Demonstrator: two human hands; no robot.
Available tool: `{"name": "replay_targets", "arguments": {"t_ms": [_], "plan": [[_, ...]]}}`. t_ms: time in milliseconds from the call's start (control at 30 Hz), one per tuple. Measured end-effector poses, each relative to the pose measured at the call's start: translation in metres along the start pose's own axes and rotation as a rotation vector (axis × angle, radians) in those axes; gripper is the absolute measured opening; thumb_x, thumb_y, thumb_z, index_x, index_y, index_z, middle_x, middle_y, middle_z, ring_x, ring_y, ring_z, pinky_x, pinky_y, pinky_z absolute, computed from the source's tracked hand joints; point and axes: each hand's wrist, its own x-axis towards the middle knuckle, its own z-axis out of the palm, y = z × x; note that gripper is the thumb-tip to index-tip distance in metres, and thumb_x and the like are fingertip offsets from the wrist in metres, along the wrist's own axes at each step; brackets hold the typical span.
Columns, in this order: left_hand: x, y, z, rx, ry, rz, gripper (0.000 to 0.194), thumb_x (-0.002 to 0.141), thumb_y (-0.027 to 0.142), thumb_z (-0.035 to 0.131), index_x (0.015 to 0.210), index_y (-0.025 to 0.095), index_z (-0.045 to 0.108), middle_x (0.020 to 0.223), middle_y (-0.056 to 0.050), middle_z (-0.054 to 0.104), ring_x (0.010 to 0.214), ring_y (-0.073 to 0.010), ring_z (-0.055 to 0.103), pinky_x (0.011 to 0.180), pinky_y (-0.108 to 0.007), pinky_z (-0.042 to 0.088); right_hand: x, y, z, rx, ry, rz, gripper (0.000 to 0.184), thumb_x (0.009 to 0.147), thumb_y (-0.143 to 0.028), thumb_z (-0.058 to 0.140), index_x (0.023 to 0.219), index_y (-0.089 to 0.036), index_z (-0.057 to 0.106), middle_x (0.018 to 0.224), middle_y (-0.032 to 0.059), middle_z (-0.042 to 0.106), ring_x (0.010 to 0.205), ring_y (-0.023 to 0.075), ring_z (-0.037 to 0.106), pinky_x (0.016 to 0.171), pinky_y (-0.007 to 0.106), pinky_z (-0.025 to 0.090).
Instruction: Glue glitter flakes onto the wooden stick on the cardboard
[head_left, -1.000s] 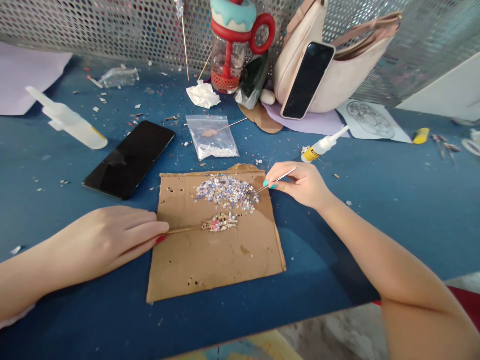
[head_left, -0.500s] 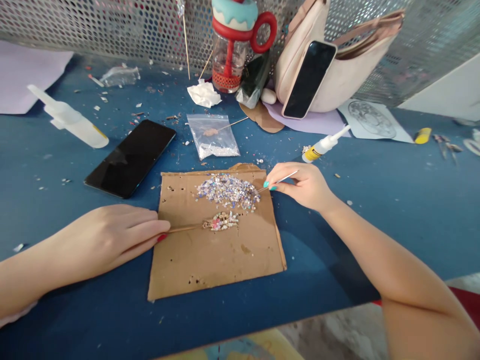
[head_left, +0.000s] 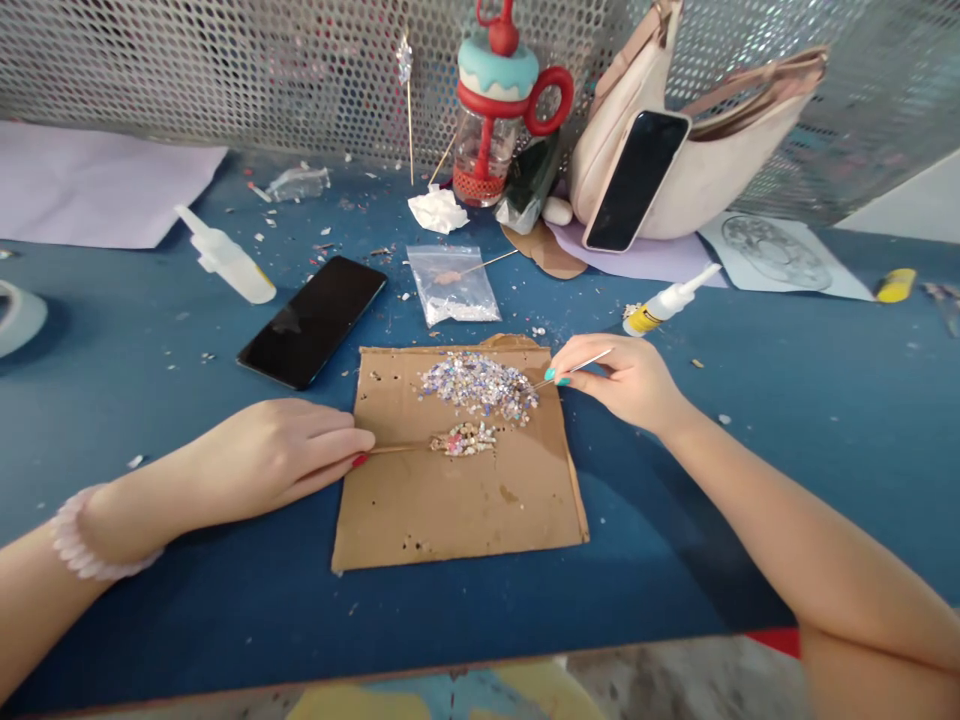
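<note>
My left hand [head_left: 277, 455] pinches the end of a thin wooden stick [head_left: 401, 448] lying over a cardboard sheet [head_left: 450, 510]. The stick's far end is a cluster of small pink, white and pale stones [head_left: 463, 439]. Between the fingertips of my right hand [head_left: 619, 380] is a thin, straight tool [head_left: 592, 360], light and metallic-looking; its exact kind is unclear. Its tip points into the right side of a spread pile of tiny glittery rhinestones [head_left: 476, 383] on the cardboard, just beyond the stone cluster.
A black phone [head_left: 315, 320] and a white glue bottle [head_left: 229, 262] lie left. A small plastic bag [head_left: 454, 290] is behind the cardboard, a yellow-labelled glue bottle [head_left: 667, 305] behind my right hand. Farther back stand a cup [head_left: 491, 120], a propped phone [head_left: 637, 180] and a handbag [head_left: 701, 165].
My view has swung left, so everything sits farther right; a tape roll and the bracelet on my left wrist now show. Both hands keep their holds, with little visible movement against the cardboard.
</note>
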Motion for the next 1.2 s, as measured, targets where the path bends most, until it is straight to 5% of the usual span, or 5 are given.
{"name": "replay_targets", "arguments": {"t_ms": [1200], "plan": [[0.0038, 0.0034, -0.0059, -0.006, -0.035, 0.002, 0.019, 0.105, 0.024, 0.039, 0.108, 0.018, 0.057, 0.084, -0.001, 0.062, 0.072, -0.0147, 0.058, 0.067, -0.027, 0.041, -0.0021, -0.0103, 0.0073, -0.084, 0.006, 0.0, 0.014, 0.093, -0.031, 0.062, 0.084, -0.023, 0.069, 0.087, 0.0015, 0.076, 0.079, 0.0143, 0.071, 0.075, 0.028, 0.055]]}}
